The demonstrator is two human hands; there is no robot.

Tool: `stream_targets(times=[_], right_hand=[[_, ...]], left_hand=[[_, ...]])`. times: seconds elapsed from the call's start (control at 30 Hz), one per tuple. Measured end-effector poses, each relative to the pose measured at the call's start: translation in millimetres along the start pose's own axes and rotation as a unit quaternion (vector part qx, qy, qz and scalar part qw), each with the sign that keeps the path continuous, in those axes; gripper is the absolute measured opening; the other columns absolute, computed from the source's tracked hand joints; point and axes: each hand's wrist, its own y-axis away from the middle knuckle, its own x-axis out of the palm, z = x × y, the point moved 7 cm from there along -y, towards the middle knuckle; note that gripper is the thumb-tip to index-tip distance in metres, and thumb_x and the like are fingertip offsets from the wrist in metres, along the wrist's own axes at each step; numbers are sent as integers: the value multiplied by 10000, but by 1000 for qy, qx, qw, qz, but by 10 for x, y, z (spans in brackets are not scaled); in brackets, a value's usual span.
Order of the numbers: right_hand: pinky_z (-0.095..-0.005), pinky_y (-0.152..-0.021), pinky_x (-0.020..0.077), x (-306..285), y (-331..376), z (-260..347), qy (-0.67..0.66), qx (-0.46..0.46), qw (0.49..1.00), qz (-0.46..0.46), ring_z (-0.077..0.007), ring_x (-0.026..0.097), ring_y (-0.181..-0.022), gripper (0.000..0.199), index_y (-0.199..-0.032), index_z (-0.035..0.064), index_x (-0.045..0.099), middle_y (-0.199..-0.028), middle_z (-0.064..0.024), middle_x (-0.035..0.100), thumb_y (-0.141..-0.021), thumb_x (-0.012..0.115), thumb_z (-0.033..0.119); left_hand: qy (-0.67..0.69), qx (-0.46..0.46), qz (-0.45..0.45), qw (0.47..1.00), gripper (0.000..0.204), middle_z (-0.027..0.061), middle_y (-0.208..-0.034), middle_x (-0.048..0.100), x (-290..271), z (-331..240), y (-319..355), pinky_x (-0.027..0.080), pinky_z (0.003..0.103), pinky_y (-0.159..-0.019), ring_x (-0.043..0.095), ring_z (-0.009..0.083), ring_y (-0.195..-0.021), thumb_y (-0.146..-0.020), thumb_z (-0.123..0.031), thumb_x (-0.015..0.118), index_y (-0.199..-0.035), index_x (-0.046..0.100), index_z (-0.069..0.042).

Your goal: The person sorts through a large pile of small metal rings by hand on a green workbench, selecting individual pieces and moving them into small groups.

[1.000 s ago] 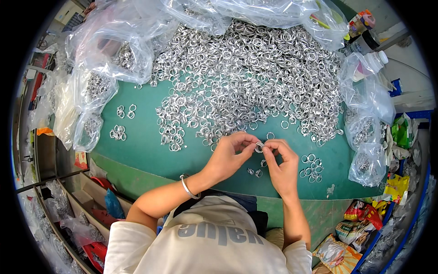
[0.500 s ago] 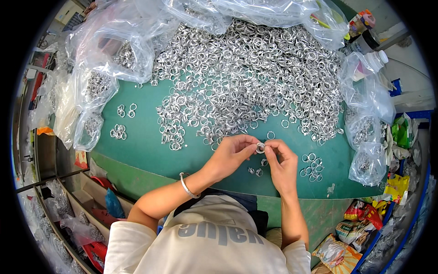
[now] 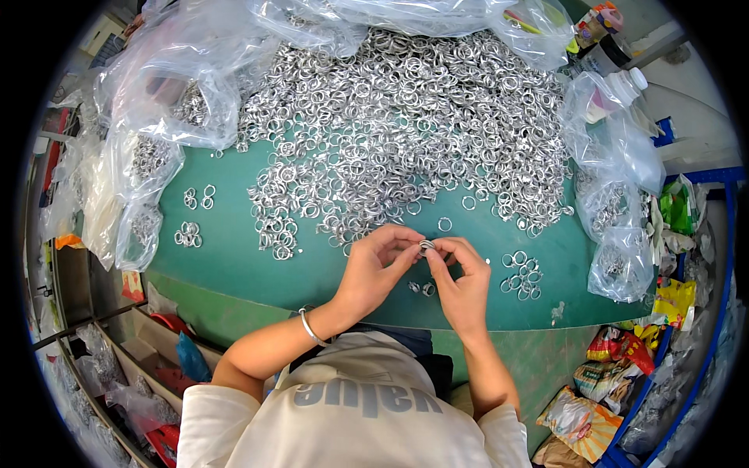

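Surface first: green table top (image 3: 257,257), curved front edge toward me. A huge heap of metal rings (image 3: 406,132) covers most of the far half, far too many to count. Clear plastic bags (image 3: 156,101) ring the heap: I make out roughly three with rings on the left, two on the right (image 3: 620,234), more loose film along the back. A white-capped bottle (image 3: 616,86) stands at the far right corner.

Below the table on my left is a shelf unit (image 3: 94,343) with bags and scraps; on my right, a blue rack edge (image 3: 722,257) and coloured snack packets (image 3: 616,374) on the floor.

Small counts on the bare green: one lone ring (image 3: 445,225) just ahead of my hands, two rings (image 3: 422,288) under them, a cluster of about eight (image 3: 521,274) to the right, a little group (image 3: 188,233) to the left, around five; view's too warped to be sure.

Hands: left hand (image 3: 374,269) and right hand (image 3: 462,282) meet above the front edge, both pinching one small ring (image 3: 426,247) between fingertips. Bracelet (image 3: 310,327) on my left wrist.
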Motion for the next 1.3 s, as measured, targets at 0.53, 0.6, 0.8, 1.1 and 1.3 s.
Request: stream_targets(times=[0.53, 0.6, 0.8, 1.1, 1.3], right_hand=[[-271, -668, 439, -28, 44, 114, 76, -79, 994, -22, -172, 587, -743, 152, -946, -3, 653, -838, -84, 641, -797, 664, -31], [-313, -668, 453, -35, 40, 37, 18, -5, 1000, -5, -221, 604, -761, 159, -940, 4, 653, -832, -93, 641, -785, 682, -17], [-339, -710, 431, -66, 84, 196, 115, -127, 984, -56, -259, 592, -787, 186, -912, 19, 664, -841, -84, 633, -736, 709, -23], [-363, -700, 411, -66, 151, 340, 192, -262, 940, -104, -256, 593, -764, 191, -866, 15, 659, -862, -74, 644, -693, 722, -37], [-359, -708, 428, -1, 171, 352, 190, -287, 935, -86, -258, 595, -755, 209, -872, 4, 662, -860, -78, 649, -679, 726, -45]], left_hand=[[35, -90, 45, 994, 191, 93, -1033, 663, -3, 69, -1, 520, 243, -800, 626, 114, -935, -893, -17, 629, -1074, 624, 43], [58, -118, 53, 990, 203, 89, -1041, 656, 8, 85, 16, 521, 263, -806, 628, 127, -944, -886, -6, 632, -1083, 622, 39], [58, -101, 40, 992, 199, 87, -1029, 663, 33, 46, 46, 520, 266, -824, 630, 130, -939, -878, -16, 649, -1067, 624, 38], [46, -105, 34, 993, 197, 115, -1039, 662, 42, -11, 77, 523, 278, -858, 636, 145, -942, -866, -20, 667, -1046, 633, 51], [97, -92, 26, 991, 256, 146, -1083, 655, 56, -25, 81, 524, 314, -915, 633, 182, -1011, -862, -14, 670, -1099, 619, 71]])
